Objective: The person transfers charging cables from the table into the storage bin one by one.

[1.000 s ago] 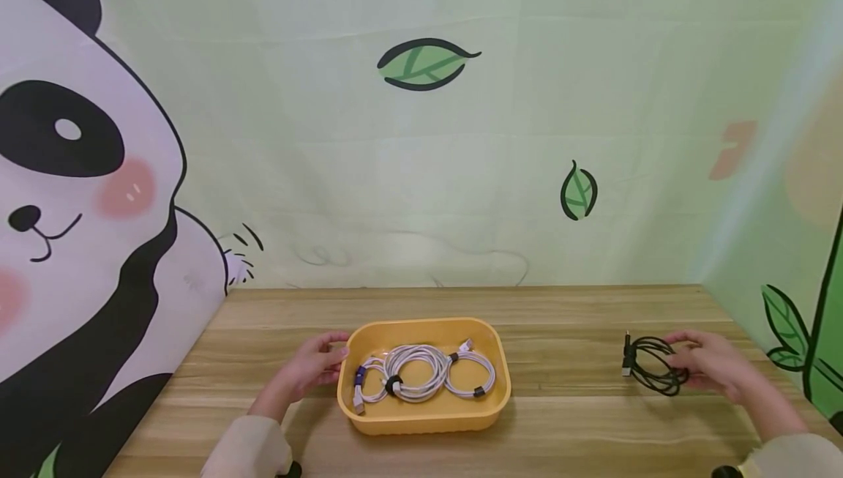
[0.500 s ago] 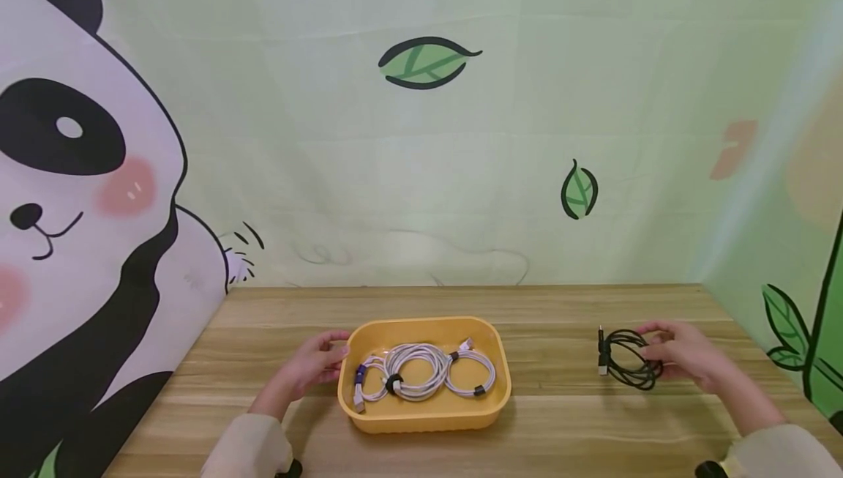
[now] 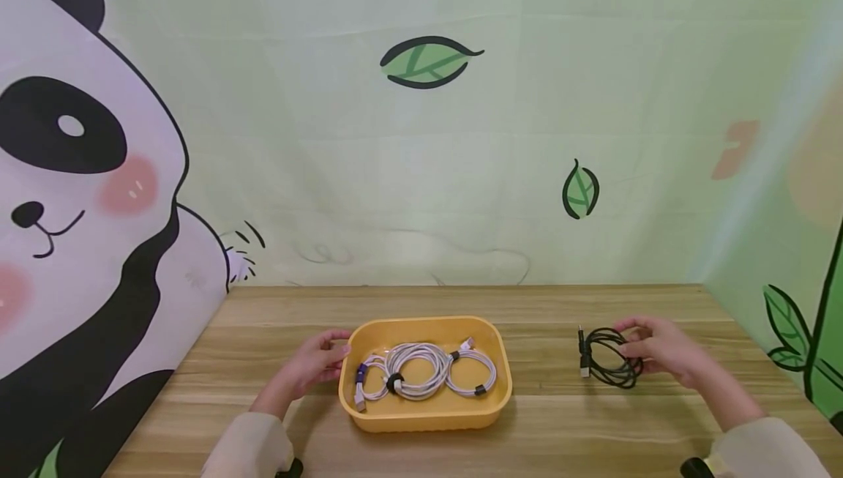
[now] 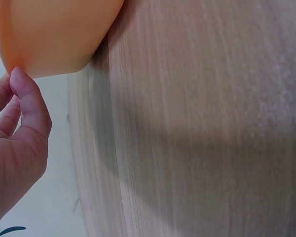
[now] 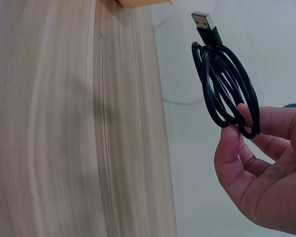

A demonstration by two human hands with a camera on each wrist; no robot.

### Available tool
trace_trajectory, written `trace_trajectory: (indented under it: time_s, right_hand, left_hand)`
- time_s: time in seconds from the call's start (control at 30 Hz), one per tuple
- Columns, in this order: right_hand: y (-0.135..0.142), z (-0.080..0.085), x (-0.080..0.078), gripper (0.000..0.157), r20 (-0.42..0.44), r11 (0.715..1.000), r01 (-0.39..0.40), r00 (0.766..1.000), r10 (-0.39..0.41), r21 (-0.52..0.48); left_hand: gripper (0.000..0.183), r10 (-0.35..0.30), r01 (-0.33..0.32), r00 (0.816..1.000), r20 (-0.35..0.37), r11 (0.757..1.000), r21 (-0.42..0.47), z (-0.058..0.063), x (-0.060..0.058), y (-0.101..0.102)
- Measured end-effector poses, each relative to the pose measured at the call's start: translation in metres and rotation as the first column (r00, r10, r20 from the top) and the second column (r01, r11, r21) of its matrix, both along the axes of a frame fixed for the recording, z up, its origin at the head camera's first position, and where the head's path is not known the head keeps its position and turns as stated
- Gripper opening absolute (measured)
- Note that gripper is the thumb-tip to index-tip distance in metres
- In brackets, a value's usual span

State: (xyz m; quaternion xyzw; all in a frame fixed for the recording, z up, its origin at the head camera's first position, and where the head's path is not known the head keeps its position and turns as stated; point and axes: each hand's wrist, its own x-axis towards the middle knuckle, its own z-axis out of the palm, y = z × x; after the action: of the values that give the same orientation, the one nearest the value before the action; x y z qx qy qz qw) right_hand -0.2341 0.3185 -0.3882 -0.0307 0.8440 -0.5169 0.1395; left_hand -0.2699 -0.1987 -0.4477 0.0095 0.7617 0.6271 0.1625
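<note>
My right hand pinches a coiled black USB cable between thumb and fingers, above the right part of the table. The right wrist view shows the metal USB plug at the far end of the coil, away from the fingers. My left hand holds the left side of a yellow plastic bin, its thumb right at the rim. Inside the bin lie three coiled white cables: a small one with a blue tie, a larger one in the middle, and another at the right.
The wooden table stretches back to a pale green cloth wall printed with leaves. A panda picture covers the left wall. Bare wood lies between the bin and the black cable.
My right hand has moved left toward the bin, bringing the black cable with it. The left hand and the bin have stayed in place.
</note>
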Motion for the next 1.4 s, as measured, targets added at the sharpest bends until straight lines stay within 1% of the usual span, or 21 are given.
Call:
trace_trajectory:
  time_s: [0.37,0.53,0.77,0.97,1.23,1.4]
  right_hand:
    - [-0.018,0.005,-0.002,0.046,-0.009,0.998,-0.059,0.998,0.059,-0.033]
    - [-0.025,0.007,-0.004,0.045,-0.007,0.996,-0.079,0.997,0.079,-0.030]
    - [-0.036,0.009,-0.004,0.044,-0.007,0.993,-0.114,0.993,0.114,-0.037]
    - [-0.046,0.006,-0.007,0.040,-0.016,0.990,-0.136,0.991,0.135,-0.026]
    - [-0.058,0.001,-0.011,0.039,-0.030,0.981,-0.189,0.982,0.188,-0.034]
    - [-0.065,0.001,-0.012,0.038,-0.037,0.979,-0.204,0.978,0.203,-0.023]
  left_hand:
    - [0.042,-0.002,0.002,1.000,0.004,1.000,0.001,0.001,0.000,0.000]
    - [0.043,-0.014,0.014,1.000,-0.001,1.000,-0.001,0.002,0.000,-0.001]
    - [0.043,-0.013,0.013,1.000,-0.007,1.000,-0.001,0.001,0.001,0.000]
    - [0.043,-0.010,0.010,1.000,-0.013,1.000,-0.010,0.002,0.001,0.000]
    - [0.042,-0.001,0.001,1.000,-0.015,1.000,-0.008,-0.001,0.000,0.000]
    - [0.042,-0.004,0.004,1.000,-0.015,1.000,-0.003,-0.002,-0.001,0.000]
